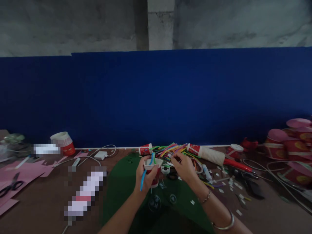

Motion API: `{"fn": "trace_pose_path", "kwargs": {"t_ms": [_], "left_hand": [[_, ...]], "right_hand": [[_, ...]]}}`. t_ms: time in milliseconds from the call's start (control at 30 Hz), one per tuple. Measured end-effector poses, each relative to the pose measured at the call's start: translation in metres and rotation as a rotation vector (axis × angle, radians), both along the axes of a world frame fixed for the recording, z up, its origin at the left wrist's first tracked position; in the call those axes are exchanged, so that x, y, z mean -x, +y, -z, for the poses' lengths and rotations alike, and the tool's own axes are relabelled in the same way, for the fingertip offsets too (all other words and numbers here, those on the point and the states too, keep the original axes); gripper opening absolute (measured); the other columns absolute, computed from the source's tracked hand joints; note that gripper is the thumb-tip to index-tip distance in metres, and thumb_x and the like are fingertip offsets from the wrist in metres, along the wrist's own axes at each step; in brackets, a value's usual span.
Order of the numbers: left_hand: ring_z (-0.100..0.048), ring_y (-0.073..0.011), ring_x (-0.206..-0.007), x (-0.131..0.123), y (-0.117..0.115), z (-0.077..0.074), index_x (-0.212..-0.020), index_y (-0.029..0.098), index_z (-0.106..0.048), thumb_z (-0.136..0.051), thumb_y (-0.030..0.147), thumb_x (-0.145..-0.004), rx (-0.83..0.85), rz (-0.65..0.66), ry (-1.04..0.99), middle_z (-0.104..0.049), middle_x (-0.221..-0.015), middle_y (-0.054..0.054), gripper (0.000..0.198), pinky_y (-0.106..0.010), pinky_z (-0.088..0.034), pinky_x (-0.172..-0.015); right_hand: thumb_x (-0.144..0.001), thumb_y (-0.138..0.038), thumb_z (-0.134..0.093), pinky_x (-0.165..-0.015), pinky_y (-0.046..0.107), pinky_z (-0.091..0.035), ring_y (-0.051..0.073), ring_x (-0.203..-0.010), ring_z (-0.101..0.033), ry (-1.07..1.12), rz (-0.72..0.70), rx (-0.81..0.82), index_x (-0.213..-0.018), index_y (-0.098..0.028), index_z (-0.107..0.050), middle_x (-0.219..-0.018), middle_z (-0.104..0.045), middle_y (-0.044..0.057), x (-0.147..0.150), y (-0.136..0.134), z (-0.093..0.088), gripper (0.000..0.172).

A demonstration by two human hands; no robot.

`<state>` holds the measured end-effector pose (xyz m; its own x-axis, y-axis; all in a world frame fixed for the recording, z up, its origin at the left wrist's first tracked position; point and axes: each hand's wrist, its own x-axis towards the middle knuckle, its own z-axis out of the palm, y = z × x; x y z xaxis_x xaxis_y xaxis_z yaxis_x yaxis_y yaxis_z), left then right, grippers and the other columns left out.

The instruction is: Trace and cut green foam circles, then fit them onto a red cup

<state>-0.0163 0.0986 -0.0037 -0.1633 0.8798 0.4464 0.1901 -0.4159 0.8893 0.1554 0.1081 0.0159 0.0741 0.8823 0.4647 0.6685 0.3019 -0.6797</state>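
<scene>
My left hand [144,177] is wrapped round a red and white paper cup [156,176], held upright above the green mat [119,185]. A blue strip [143,180] hangs down outside the cup, and blue and green strips stand up at its rim. My right hand [184,165] is to the right of the cup, thumb and fingers pinched together; whatever they hold is too small to name. Just behind it lies a heap of coloured strips [170,149]. Under the hands is a roll of tape [165,169].
A stack of paper cups [212,155] lies on its side at back right, by a red-handled tool [237,165]. Paper scraps [239,186] litter the right side. Scissors [11,186] rest on pink paper [29,170] at far left. Cables and a white charger [101,155] sit left.
</scene>
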Motion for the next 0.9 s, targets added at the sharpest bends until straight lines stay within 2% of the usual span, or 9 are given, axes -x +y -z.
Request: {"fn": "trace_pose_path", "kwargs": {"t_ms": [100, 200, 267, 433, 500, 700, 900], "left_hand": [[-0.065, -0.0199, -0.072, 0.003, 0.003, -0.004, -0.098, 0.015, -0.058, -0.068, 0.035, -0.065, 0.180, 0.086, -0.229, -0.068, -0.082, -0.005, 0.040, -0.030, -0.052, -0.067], [-0.066, -0.0198, -0.073, 0.005, 0.005, -0.003, -0.101, 0.016, -0.057, -0.072, 0.036, -0.061, 0.273, 0.176, -0.387, -0.069, -0.085, -0.005, 0.047, -0.031, -0.052, -0.068], [-0.066, -0.0203, -0.077, 0.007, 0.007, -0.001, -0.105, 0.018, -0.055, -0.073, 0.036, -0.062, 0.298, 0.220, -0.477, -0.069, -0.091, -0.005, 0.050, -0.033, -0.052, -0.072], [-0.067, -0.0186, -0.079, 0.012, 0.012, 0.006, -0.112, 0.023, -0.049, -0.070, 0.033, -0.067, 0.360, 0.343, -0.670, -0.068, -0.100, -0.004, 0.050, -0.034, -0.053, -0.073], [-0.067, -0.0173, -0.075, 0.014, 0.014, 0.010, -0.113, 0.024, -0.048, -0.068, 0.032, -0.070, 0.386, 0.381, -0.698, -0.068, -0.100, -0.004, 0.049, -0.032, -0.054, -0.069], [-0.067, -0.0187, -0.071, 0.015, 0.014, 0.019, -0.120, 0.022, -0.045, -0.068, 0.032, -0.071, 0.463, 0.447, -0.671, -0.070, -0.089, -0.003, 0.055, -0.032, -0.054, -0.064], [-0.067, -0.0187, -0.065, 0.012, 0.012, 0.026, -0.120, 0.021, -0.046, -0.073, 0.030, -0.064, 0.529, 0.426, -0.668, -0.071, -0.083, -0.002, 0.063, -0.030, -0.054, -0.063]], "right_hand": [[-0.082, -0.025, -0.044, -0.051, 0.023, -0.033, 0.016, -0.055, -0.056, -0.230, 0.056, 0.073, -0.061, -0.018, -0.059, -0.058, -0.061, 0.004, -0.004, 0.006, 0.007, 0.027], [-0.077, -0.014, -0.048, -0.059, 0.024, -0.036, 0.019, -0.072, -0.062, -0.394, 0.068, 0.127, -0.082, -0.016, -0.063, -0.077, -0.068, 0.008, -0.006, 0.009, 0.014, 0.016], [-0.075, -0.012, -0.049, -0.063, 0.025, -0.037, 0.021, -0.080, -0.062, -0.463, 0.045, 0.158, -0.090, -0.015, -0.063, -0.086, -0.069, 0.011, -0.008, 0.010, 0.015, 0.021], [-0.078, -0.014, -0.047, -0.062, 0.027, -0.037, 0.023, -0.077, -0.064, -0.522, 0.085, 0.261, -0.081, -0.016, -0.067, -0.080, -0.070, 0.011, -0.027, 0.015, 0.008, 0.020], [-0.075, -0.011, -0.047, -0.063, 0.027, -0.038, 0.022, -0.079, -0.064, -0.508, 0.106, 0.316, -0.081, -0.017, -0.068, -0.081, -0.070, 0.010, -0.037, 0.018, 0.006, 0.022], [-0.077, -0.019, -0.046, -0.061, 0.028, -0.038, 0.024, -0.079, -0.064, -0.528, 0.164, 0.479, -0.076, -0.016, -0.069, -0.083, -0.070, 0.012, -0.070, 0.031, 0.012, 0.023], [-0.073, -0.018, -0.050, -0.059, 0.026, -0.039, 0.023, -0.078, -0.064, -0.539, 0.205, 0.559, -0.077, -0.017, -0.071, -0.084, -0.070, 0.012, -0.095, 0.038, 0.011, 0.021]]}}
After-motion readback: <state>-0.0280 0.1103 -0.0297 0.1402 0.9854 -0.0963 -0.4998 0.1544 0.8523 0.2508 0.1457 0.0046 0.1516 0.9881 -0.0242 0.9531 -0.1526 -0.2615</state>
